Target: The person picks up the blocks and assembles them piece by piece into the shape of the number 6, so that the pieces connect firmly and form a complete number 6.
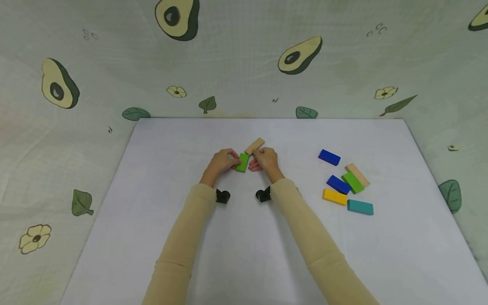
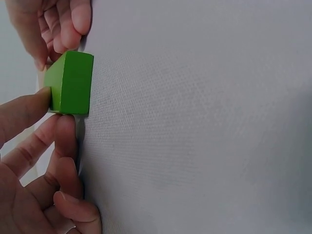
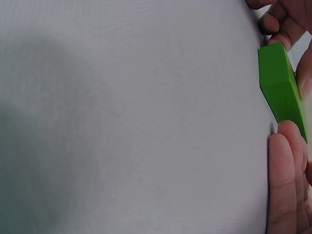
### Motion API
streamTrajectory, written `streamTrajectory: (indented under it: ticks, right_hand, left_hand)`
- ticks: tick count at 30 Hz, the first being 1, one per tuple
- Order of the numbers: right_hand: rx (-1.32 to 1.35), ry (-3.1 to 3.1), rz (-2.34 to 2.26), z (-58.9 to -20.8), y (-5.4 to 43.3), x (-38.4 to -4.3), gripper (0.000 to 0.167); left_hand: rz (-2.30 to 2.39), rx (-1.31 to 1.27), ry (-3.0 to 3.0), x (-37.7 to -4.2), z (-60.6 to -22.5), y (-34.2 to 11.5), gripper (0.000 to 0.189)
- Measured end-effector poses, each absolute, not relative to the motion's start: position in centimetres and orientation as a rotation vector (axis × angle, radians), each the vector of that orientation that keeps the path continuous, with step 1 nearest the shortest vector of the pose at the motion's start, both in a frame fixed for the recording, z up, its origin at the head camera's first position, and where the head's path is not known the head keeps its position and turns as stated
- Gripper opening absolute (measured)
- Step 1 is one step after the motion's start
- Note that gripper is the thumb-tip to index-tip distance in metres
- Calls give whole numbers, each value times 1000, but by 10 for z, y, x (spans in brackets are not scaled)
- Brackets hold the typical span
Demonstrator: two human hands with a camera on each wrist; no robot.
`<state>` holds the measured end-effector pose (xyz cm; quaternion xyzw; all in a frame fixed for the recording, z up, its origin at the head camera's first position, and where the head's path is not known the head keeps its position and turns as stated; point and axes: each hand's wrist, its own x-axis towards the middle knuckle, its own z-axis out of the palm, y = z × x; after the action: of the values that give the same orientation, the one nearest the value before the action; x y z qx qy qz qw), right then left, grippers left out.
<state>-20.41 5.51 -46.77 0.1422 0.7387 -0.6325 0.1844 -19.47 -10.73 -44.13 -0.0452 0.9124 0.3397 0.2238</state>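
Note:
A green block point(image 1: 242, 162) lies flat on the white table, its near end plain in the left wrist view point(image 2: 77, 83). My left hand point(image 1: 223, 161) pinches it from the left side, thumb against its upper part and fingers low beside it. Touching its far end is a natural wood block point(image 1: 255, 145), set at an angle. The thumb and index finger of my right hand point(image 1: 267, 160) hold the near part of that wood block. The right hand's other fingers point(image 3: 282, 170) extend low beside the green block. Part of the wood block is hidden behind the fingertips.
To the right on the table point(image 1: 152, 237) lie loose blocks: a blue one point(image 1: 329, 157), another blue one point(image 1: 338, 184), a yellow one point(image 1: 335, 197), a teal one point(image 1: 360, 207), a green one point(image 1: 352, 182) and a wooden one point(image 1: 357, 175). Patterned cloth point(image 1: 244, 55) hangs behind.

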Motion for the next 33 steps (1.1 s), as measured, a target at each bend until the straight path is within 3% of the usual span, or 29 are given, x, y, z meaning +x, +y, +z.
streamTrajectory:
  ticks: [33]
  right_hand:
    - [365,2138,-1743,-468,57,-199,34]
  left_hand:
    - [912,-112,2543,-194,-445,-106,27]
